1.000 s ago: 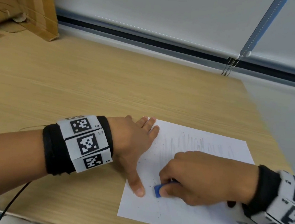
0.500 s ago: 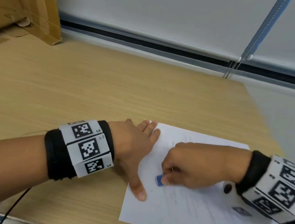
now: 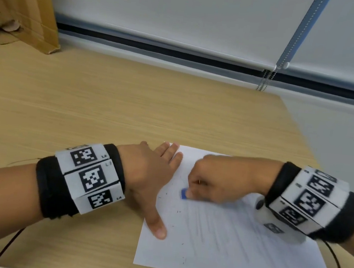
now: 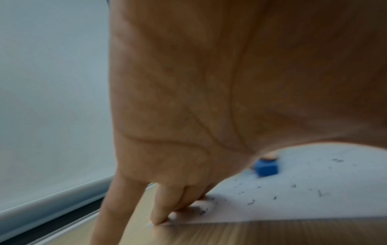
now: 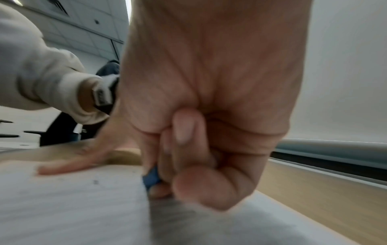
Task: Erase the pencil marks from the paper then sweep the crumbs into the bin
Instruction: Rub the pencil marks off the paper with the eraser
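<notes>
A white sheet of paper [image 3: 235, 250] lies near the front right of the wooden table [image 3: 108, 108], with faint pencil strokes and dark eraser crumbs [image 3: 178, 211] on it. My right hand [image 3: 217, 182] pinches a small blue eraser [image 3: 184, 193] and presses it onto the paper's upper left part. The eraser [image 4: 267, 167] also shows in the left wrist view with crumbs [image 4: 293, 185] around it, and as a blue sliver [image 5: 151, 177] under my right fingers. My left hand [image 3: 156, 175] lies flat, fingers spread, holding down the paper's left edge.
A cardboard box [image 3: 20, 6] stands at the table's back left. A window blind with a bead chain [image 3: 266, 80] runs along the back. The table's right edge [image 3: 303, 137] slants down beside the paper. Black cables [image 3: 338, 262] trail from both wristbands. No bin shows.
My right hand has slid the eraser up the paper, away from me, and now covers the scribbles near the top. The left hand stays pressed on the paper's edge.
</notes>
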`<act>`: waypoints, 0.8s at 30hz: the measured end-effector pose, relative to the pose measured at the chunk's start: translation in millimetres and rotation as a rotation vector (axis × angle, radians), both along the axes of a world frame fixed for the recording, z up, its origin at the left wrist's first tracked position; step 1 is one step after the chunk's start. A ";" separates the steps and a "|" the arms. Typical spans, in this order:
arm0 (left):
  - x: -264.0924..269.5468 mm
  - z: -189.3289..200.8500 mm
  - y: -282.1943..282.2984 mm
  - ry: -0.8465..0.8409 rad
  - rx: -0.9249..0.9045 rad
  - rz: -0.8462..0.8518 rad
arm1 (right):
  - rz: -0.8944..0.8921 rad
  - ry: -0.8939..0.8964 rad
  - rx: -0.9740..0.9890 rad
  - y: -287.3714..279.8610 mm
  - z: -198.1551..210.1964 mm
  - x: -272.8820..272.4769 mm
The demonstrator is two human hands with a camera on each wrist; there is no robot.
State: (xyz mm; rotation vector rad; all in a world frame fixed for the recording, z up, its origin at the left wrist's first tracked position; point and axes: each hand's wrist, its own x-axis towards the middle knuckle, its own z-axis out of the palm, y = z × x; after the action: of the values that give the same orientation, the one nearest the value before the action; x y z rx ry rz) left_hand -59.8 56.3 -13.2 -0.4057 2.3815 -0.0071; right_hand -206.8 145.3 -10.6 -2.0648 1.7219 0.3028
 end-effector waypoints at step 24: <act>-2.5 -1.6 -2.0 -0.013 0.002 -0.008 | -0.139 -0.037 -0.126 -33.2 -2.9 -40.9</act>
State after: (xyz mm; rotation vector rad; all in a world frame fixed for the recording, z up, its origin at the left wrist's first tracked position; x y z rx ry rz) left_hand -62.3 54.2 -14.8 -0.3946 2.3697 -0.0115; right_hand -247.7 112.1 -13.5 -2.0104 1.8939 0.1156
